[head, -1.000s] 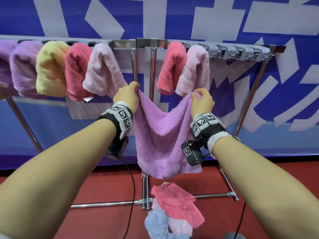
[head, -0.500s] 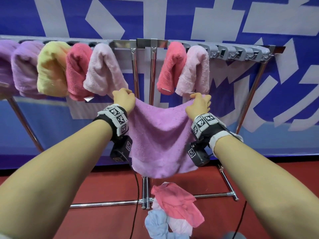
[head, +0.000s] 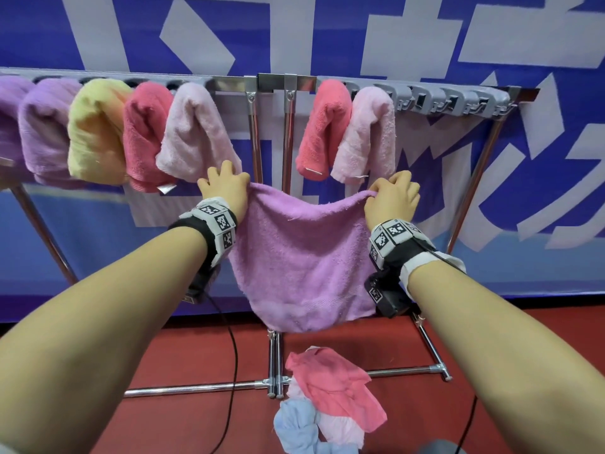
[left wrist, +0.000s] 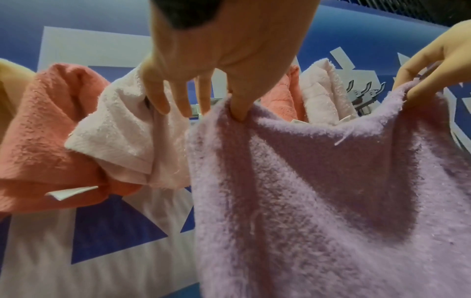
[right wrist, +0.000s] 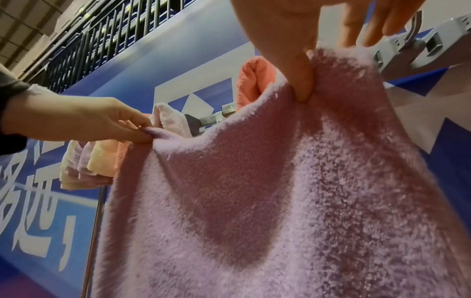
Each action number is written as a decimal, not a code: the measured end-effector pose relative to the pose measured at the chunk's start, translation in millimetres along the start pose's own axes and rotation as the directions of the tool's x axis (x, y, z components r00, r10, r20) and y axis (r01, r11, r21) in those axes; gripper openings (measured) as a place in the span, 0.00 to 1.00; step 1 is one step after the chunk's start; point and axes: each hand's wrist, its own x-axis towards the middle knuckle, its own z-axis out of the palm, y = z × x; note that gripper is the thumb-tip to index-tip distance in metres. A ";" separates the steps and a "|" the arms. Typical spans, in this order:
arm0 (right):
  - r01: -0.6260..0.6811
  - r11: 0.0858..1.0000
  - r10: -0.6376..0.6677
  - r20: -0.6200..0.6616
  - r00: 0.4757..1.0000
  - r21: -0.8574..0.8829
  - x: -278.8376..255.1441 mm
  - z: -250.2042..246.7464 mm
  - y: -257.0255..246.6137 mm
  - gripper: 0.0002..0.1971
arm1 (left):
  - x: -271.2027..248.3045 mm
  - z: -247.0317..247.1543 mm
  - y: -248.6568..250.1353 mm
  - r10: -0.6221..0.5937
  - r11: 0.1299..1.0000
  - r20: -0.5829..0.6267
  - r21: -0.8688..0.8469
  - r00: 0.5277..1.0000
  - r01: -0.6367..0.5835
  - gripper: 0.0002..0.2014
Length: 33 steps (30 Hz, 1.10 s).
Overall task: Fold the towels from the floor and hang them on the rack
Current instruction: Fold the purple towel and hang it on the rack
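Observation:
A lilac towel (head: pixel 304 257) hangs doubled in front of the rack (head: pixel 271 83), its top edge sagging between my hands. My left hand (head: pixel 226 185) pinches its upper left corner (left wrist: pixel 237 113) between thumb and forefinger, the other fingers spread. My right hand (head: pixel 393 198) pinches the upper right corner (right wrist: pixel 305 88) the same way. Both hands sit just below the hanging towels. On the floor lies a heap of towels: a pink one (head: pixel 330 385), a pale pink one and a light blue one (head: pixel 294 430).
Folded towels hang on the rack: lilac (head: pixel 42 126), yellow (head: pixel 95 126), coral (head: pixel 144 132), pale pink (head: pixel 193 132) left of the centre posts; coral (head: pixel 324 126) and pale pink (head: pixel 370 132) right. Grey hooks (head: pixel 455 99) further right are bare. Cables run across the red floor (head: pixel 196 355).
My hands have drawn apart and dropped a little, stretching the towel's top edge wider. The towel hangs flatter and its lower edge sits higher.

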 end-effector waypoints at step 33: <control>0.004 0.994 0.015 0.171 0.985 -0.110 2.7 -2.9 5.8 0.14 | -4.0 6.9 5.6 0.118 0.957 0.148 0.249 0.982 -0.152 0.21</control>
